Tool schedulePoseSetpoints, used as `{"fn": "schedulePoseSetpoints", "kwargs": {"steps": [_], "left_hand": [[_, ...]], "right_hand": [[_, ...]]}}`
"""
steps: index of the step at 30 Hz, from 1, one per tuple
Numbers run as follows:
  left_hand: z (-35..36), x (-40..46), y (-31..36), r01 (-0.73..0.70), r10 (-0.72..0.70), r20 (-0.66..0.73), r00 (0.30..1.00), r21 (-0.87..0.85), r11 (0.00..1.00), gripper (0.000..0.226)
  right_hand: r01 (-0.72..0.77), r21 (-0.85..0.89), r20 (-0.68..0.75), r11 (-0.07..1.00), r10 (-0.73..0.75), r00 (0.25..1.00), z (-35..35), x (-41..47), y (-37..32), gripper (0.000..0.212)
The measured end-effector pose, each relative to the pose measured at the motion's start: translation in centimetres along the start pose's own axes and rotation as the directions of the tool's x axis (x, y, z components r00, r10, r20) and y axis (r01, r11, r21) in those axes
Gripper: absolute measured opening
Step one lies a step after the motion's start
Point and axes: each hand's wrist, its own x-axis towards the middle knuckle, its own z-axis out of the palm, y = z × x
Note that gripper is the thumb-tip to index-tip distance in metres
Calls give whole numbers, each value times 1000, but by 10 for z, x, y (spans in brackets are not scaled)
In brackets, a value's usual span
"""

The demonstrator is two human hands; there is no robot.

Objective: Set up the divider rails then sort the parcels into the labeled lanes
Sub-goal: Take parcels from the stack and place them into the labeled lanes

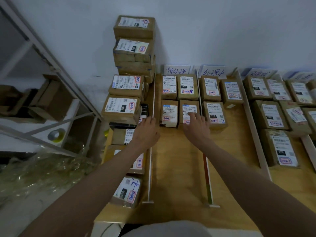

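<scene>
a: where are the parcels?
b: four sit in the lane between the left rail [151, 161] and the second rail [207, 177], two by two at the far end. the near right parcel [189, 111] of the four is under the right hand [196, 126].
a: hand state?
b: right hand is flat, fingers [192, 115] spread on the parcel's label, palm down, not clamped on it. left hand [147, 132] reaches toward the far part of the left rail, fingers loosely extended next to a small black and white item [144, 111]. cannot tell if it touches either.
a: next lane?
b: three parcels right of the second rail, nearest is the 172 parcel [215, 115]. further right past a third rail [254, 124] more parcels, blurry.
a: labels?
b: handwritten paper signs against the wall at the far end of each lane, first sign [177, 70] and second sign [212, 71] readable, the others blurred.
a: unsorted stock?
b: left of the left rail, a tall stack [134, 47] at the far end of the wooden table [179, 168], more parcels running near along the edge.
a: surroundings?
b: metal shelf frame [51, 69] far left with a tape roll [56, 135], crumpled clear plastic [34, 170] on the floor.
</scene>
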Motion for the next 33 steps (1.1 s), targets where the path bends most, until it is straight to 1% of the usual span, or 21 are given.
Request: {"fn": "schedulePoseSetpoints", "kwargs": {"steps": [2, 3, 6, 9, 14, 18, 21, 23, 26, 29, 33], "left_hand": [[2, -23, -17, -13, 11, 38, 999, 54, 998, 52], [3, -36, -25, 11, -13, 48, 999, 41, 999, 52], [1, -73, -49, 100, -98, 72, 993, -26, 995, 61], [5, -105, -78, 127, -128, 84, 988, 14, 992, 60], [15, -146, -127, 203, -196, 159, 968, -30, 979, 56], [27, -162, -151, 248, -240, 203, 949, -13, 969, 56], [35, -162, -160, 294, -268, 248, 931, -73, 953, 61], [39, -159, -160, 323, -278, 283, 918, -127, 938, 64], [44, -156, -156, 391, -314, 299, 901, -252, 885, 66], [44, -156, -153, 422, -345, 273, 898, -316, 850, 67], [34, -160, -149, 420, -357, 229, 906, -371, 828, 68]], "right_hand": [[13, 1, 2, 1000, -13, 1000, 5, -15, -18, 51], [17, 4, 7, 1000, -17, 1000, 10, -23, -27, 51], [20, 10, 25, 1000, -20, 999, 27, -51, -53, 53], [27, 21, 18, 999, -28, 999, 50, -79, -75, 52], [-5, 24, 137, 1000, 2, 991, 92, -118, -111, 49], [-1, 26, 262, 1000, -6, 965, 118, -139, -125, 46], [-51, 139, 343, 989, 0, 939, 135, -143, -129, 52], [-110, 215, 360, 970, 26, 932, 141, -142, -129, 54], [-186, 334, 351, 924, 61, 934, 132, -143, -133, 52], [-244, 414, 342, 877, 99, 935, 125, -141, -132, 51], [-213, 462, 281, 861, 85, 956, 116, -143, -134, 46]]}}
